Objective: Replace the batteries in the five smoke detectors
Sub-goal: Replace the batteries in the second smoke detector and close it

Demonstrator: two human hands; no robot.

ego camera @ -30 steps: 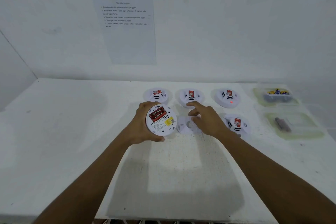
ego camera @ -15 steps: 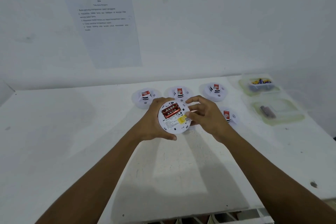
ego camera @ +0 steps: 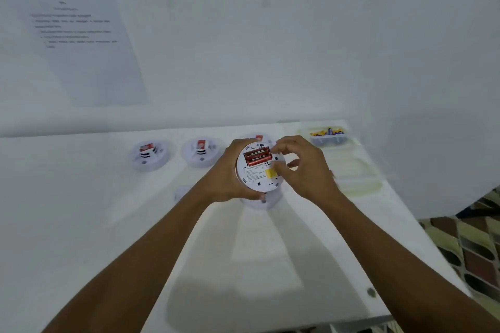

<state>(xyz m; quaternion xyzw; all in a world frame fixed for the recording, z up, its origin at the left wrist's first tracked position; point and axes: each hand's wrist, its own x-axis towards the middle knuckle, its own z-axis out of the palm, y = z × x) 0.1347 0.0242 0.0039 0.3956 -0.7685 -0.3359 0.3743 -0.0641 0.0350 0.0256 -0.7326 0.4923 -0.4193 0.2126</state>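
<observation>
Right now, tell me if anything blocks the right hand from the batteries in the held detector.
Nothing visible. The left hand holds the detector back-up, red batteries bare; the fingertips of the right hand are at their right end.

The only print I can partly read is on the two red batteries (ego camera: pixel 257 157) in the back of the raised smoke detector (ego camera: pixel 259 181). Gold Chinese characters run along each, and the upper row looks like 华太电池, though I can't vouch for every character. Below them a printed label (ego camera: pixel 253 174) carries rows of fine black type, too small for me to read. Beside it is a yellow sticker (ego camera: pixel 270 173) whose marks I can't resolve. The sheet (ego camera: pixel 81 57) on the wall shows a heading and several lines, all blurred.
</observation>
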